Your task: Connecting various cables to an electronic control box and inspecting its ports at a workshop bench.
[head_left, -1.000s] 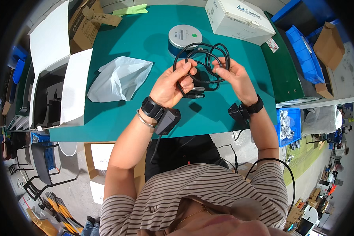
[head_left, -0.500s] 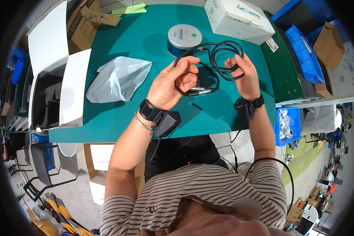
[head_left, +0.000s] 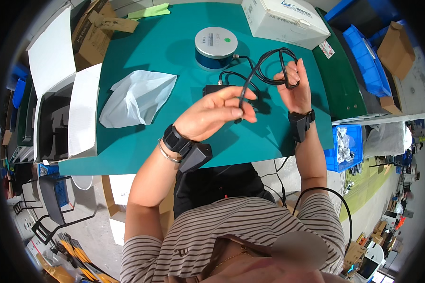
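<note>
A coiled black cable (head_left: 269, 81) hangs over the table between my hands. The fingers of my left hand (head_left: 217, 109) pinch one strand near its end. My right hand (head_left: 293, 89) is closed round the loops on the other side. Beyond them stands a round device (head_left: 216, 43) with a silver top, a dark blue side and a green dot; a black lead leaves a connector on its right side. Partly hidden behind my left hand lies a small black box (head_left: 212, 88) with a metal connector and a cable on it.
A crumpled white plastic bag (head_left: 139, 100) lies on the green table (head_left: 174, 153). To its left stands an open white box (head_left: 82, 113) with a dark inside. A closed white box (head_left: 285, 23) sits at the back right. Blue bins (head_left: 347, 146) flank the right edge.
My left hand has turned and drawn its strand nearer to me, uncovering the black box. The loop around it has opened out. My right hand keeps the coil, its fingers curled further.
</note>
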The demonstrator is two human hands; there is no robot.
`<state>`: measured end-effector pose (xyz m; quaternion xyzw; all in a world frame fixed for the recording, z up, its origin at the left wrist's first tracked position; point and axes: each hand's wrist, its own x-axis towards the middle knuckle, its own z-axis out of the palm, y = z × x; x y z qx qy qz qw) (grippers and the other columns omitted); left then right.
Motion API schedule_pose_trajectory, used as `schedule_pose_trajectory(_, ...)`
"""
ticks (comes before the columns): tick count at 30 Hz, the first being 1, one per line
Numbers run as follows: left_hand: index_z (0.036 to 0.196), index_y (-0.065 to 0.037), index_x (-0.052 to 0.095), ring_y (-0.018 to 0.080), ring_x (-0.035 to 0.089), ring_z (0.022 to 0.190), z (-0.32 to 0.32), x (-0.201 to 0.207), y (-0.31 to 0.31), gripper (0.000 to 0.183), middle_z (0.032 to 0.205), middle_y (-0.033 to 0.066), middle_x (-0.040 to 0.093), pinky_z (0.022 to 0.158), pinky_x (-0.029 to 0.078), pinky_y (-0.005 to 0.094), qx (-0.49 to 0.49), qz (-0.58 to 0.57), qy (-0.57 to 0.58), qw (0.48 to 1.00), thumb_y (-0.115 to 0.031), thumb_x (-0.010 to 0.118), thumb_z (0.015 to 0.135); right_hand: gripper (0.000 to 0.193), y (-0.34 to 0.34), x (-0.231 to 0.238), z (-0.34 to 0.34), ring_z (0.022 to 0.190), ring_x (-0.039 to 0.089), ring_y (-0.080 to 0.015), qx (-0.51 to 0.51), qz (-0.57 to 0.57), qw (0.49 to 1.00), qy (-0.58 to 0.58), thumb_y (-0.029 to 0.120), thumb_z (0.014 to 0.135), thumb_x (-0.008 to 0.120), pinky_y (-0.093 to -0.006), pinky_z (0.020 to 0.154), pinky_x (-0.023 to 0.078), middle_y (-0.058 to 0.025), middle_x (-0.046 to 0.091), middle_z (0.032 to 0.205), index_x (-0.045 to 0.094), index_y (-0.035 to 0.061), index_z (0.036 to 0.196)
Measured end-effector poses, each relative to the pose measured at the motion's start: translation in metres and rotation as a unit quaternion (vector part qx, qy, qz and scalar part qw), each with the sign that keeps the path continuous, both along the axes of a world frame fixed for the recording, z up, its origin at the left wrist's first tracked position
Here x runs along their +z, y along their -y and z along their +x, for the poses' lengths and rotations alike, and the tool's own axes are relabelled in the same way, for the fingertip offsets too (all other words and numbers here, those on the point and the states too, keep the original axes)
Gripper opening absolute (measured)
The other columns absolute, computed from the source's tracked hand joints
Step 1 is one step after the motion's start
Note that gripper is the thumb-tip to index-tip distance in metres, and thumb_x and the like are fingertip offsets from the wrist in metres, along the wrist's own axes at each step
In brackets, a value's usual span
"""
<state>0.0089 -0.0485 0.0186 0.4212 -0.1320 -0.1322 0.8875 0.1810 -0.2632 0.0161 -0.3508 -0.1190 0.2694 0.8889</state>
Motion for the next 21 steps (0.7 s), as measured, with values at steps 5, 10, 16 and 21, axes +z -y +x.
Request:
schedule_pose_trajectory(5, 0.135, -0.003, 0.044, 0.0290, 0.064, 0.110, -0.004, 0.003, 0.005, 0.044, 0.102, 0.0147, 0.067, 0.098, 0.047, 0.0408, -0.063, -0.011, 0.050, 0.997, -0.003, 0.057, 0.094, 0.032, 0.003, -0.001, 0.003, 0.055, 0.033, -0.0028, -0.017, 0.009, 1.000, -0.017, 0.037, 0.105, 0.047, -0.0272, 0.077, 0.039, 0.0108, 0.032, 0.059, 0.041, 0.0177, 0.080)
schedule_pose_trajectory(10, 0.140, -0.003, 0.036, 0.0275, 0.068, 0.102, -0.006, 0.005, -0.006, 0.043, 0.108, 0.0138, 0.061, 0.089, 0.057, 0.0389, 0.028, -0.167, 0.013, 0.986, -0.015, 0.052, 0.101, 0.030, 0.003, -0.002, -0.001, 0.056, 0.034, -0.0048, -0.010, -0.030, 0.999, 0.019, 0.034, 0.105, 0.048, -0.0290, 0.077, 0.041, 0.0087, 0.032, 0.060, 0.045, 0.0161, 0.082)
schedule_pose_trajectory(16, 0.122, -0.002, 0.051, 0.0278, 0.066, 0.106, 0.007, -0.008, -0.016, 0.023, 0.105, 0.0101, 0.063, 0.095, 0.055, 0.0421, 0.142, -0.232, -0.029, 0.962, -0.017, 0.046, 0.104, 0.024, 0.000, -0.003, -0.014, 0.060, 0.042, -0.0101, -0.024, -0.103, 0.987, 0.119, 0.028, 0.104, 0.049, -0.0337, 0.080, 0.045, 0.0044, 0.037, 0.062, 0.051, 0.0107, 0.087)
schedule_pose_trajectory(21, 0.115, 0.001, 0.055, 0.0223, 0.063, 0.111, 0.012, -0.018, -0.013, 0.020, 0.110, 0.0067, 0.060, 0.102, 0.052, 0.0397, 0.199, -0.245, -0.050, 0.948, -0.013, 0.046, 0.104, 0.010, -0.005, -0.002, -0.032, 0.072, 0.057, -0.0156, 0.065, -0.130, 0.968, 0.205, 0.012, 0.097, 0.055, -0.0340, 0.080, 0.047, -0.0038, 0.055, 0.072, 0.058, 0.0025, 0.100)
